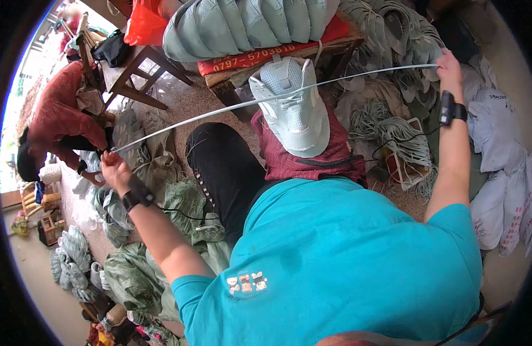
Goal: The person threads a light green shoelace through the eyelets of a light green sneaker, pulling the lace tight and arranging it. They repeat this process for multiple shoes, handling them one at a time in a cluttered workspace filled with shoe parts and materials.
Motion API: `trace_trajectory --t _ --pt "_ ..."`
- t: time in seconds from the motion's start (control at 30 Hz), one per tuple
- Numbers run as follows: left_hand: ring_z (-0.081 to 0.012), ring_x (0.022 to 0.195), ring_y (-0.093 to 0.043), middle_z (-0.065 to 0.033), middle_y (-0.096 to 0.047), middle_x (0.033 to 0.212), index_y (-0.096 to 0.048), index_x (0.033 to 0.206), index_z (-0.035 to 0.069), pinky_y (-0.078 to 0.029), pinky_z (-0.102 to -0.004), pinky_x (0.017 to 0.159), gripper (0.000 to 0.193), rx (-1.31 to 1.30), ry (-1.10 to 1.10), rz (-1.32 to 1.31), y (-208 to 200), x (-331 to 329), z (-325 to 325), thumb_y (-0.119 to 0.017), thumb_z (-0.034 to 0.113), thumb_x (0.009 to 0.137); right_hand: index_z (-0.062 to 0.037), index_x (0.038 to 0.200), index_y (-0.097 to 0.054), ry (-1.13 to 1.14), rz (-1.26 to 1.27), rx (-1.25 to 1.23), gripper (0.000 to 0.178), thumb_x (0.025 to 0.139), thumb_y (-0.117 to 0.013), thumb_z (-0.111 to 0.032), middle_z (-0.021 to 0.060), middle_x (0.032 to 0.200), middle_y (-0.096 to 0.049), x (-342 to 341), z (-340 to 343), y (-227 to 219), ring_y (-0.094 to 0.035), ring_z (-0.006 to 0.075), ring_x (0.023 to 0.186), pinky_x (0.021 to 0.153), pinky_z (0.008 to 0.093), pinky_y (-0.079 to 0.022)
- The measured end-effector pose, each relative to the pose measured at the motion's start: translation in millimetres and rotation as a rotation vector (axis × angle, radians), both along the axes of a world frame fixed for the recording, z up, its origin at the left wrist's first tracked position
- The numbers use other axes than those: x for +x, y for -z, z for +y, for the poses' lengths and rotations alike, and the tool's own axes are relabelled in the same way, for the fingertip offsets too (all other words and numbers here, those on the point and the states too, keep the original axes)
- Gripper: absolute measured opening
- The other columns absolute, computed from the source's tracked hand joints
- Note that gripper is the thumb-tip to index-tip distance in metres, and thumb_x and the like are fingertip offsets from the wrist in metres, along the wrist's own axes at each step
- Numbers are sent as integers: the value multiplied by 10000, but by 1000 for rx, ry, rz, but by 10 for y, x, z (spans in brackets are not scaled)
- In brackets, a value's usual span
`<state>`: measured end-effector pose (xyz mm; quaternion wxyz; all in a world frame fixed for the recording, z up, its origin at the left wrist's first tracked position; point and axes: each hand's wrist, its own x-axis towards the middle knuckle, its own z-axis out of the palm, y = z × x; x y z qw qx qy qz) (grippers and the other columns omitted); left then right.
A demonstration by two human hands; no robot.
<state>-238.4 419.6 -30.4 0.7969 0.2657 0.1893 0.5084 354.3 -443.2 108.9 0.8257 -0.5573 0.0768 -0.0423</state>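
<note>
A white and pale grey-green shoe upper rests on the dark red striped cloth over my lap, its tongue end pointing away from me. One long pale shoelace is pulled nearly straight across it, running through or over its lacing area; which of these I cannot tell. Out to the far left, my left hand pinches one end of the lace. Raised at the far right, my right hand grips the other end. Both arms are spread wide, and each wrist wears a black strapped device.
In front, nested shoe uppers lie on a red sack on a wooden bench. Lace bundles hang at right beside white sacks. Green sacks are at left. A co-worker in red bends close to my left hand.
</note>
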Motion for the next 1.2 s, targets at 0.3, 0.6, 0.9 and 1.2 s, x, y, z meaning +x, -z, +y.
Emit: trace_trajectory --t 0.3,0.6,0.9,1.2 --pt "-203 900 -671 -179 -681 1052 -405 1333 -3 -542 -320 840 356 655 439 453 -1060 1838 -3395 -530 57 1005 -63 1071 -619 -863 -52 -565 203 969 -595 -236 -32 769 -557 -1814 2149 92 -486 63 611 543 229 -415" --pt "-146 780 -656 -85 -679 898 -590 1062 -34 -549 -263 727 122 490 753 467 -678 2120 -4028 -574 66 993 -42 949 -641 -911 -449 -1224 187 951 -617 -227 -1 688 -587 -2345 2530 64 -534 75 653 610 275 -445" --pt "-46 642 -477 28 -580 773 -633 953 13 -377 -206 588 168 456 763 609 -703 2073 -4047 -625 179 981 -26 914 -665 -981 -366 -878 176 950 -636 -196 -47 732 -573 -2171 2470 347 -485 37 683 610 233 -410" --pt "-23 691 -462 56 -576 790 -640 922 25 -363 -195 606 129 584 701 730 -669 2101 -3998 -636 149 959 -22 852 -664 -1061 -168 -760 191 944 -647 -188 -54 747 -601 -2024 2542 356 -475 23 685 627 213 -408"
